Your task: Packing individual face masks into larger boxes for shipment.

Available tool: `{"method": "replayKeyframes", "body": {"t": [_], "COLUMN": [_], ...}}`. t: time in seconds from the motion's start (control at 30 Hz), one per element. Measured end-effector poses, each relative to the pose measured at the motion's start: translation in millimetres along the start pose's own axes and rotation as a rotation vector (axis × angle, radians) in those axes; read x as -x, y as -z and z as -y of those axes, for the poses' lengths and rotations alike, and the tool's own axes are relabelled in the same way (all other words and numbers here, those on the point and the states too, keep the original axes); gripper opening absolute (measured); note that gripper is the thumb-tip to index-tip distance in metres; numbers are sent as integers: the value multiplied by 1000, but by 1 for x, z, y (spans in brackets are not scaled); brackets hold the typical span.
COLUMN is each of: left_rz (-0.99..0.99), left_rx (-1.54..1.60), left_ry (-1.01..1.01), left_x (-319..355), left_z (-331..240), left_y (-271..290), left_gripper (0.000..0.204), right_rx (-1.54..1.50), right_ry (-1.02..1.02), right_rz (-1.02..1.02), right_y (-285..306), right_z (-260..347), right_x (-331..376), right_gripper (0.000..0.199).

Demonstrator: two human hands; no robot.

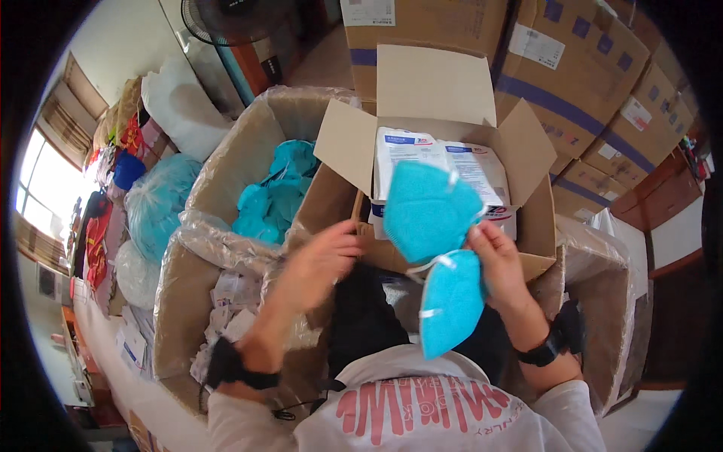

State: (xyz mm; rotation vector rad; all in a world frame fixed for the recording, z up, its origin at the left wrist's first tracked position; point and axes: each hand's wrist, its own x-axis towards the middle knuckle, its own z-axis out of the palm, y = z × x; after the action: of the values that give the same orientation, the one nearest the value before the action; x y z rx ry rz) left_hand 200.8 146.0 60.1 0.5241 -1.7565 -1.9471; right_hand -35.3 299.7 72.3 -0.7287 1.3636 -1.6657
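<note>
Two blue folded face masks are in my right hand (497, 260), whose thumb and fingers pinch them near their edges. The upper mask (429, 207) is spread broad side up in front of the open carton (437, 87). Below it the lower mask (452, 305) hangs over my lap, with white straps between the two. My left hand (324, 260) is slightly blurred, left of the masks, its fingers loosely stretched toward them with nothing visible in them. Inside the carton stand white printed packs (474, 169).
Left of the carton, a plastic-lined box (226, 162) holds more blue masks (279, 196). Nearer, another lined box (177, 301) contains small white packets (230, 309). Stacked cartons (565, 83) rise behind on the right. A clear bag of blue items (162, 196) sits far left. A fan (226, 19) stands at the back.
</note>
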Motion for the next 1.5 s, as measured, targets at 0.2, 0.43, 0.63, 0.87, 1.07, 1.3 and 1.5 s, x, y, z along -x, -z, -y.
{"method": "replayKeyframes", "body": {"t": [0.2, 0.43, 0.63, 0.87, 1.07, 1.3, 1.5], "left_rz": [-305, -603, -689, -302, -274, -407, -323], "left_rx": [167, 269, 279, 585, 623, 689, 591], "left_ry": [-27, -126, -7, 136, -13, -67, -65], "left_x": [-58, -38, -12, -2, -3, -8, -4], "left_z": [9, -1, -6, 26, 31, 24, 30], "left_y": [-83, -69, -86, -139, -157, -145, -138], "left_gripper": [23, 30, 38, 41, 47, 40, 44], "right_rx": [-52, -623, -521, -555, -517, -93, 361], "right_ry": [-47, -244, -155, -57, -135, 84, 293], "right_rz": [-262, -333, -361, -401, -440, -147, -135], "right_y": [6, 81, 87, 40, -1, -20, -15], "right_z": [-4, 4, -14, -13, -33, -38, -37], "right_x": [14, 38, 35, 17, 12, 35, 34], "right_gripper": [25, 50, 46, 37, 37, 49, 53]}}
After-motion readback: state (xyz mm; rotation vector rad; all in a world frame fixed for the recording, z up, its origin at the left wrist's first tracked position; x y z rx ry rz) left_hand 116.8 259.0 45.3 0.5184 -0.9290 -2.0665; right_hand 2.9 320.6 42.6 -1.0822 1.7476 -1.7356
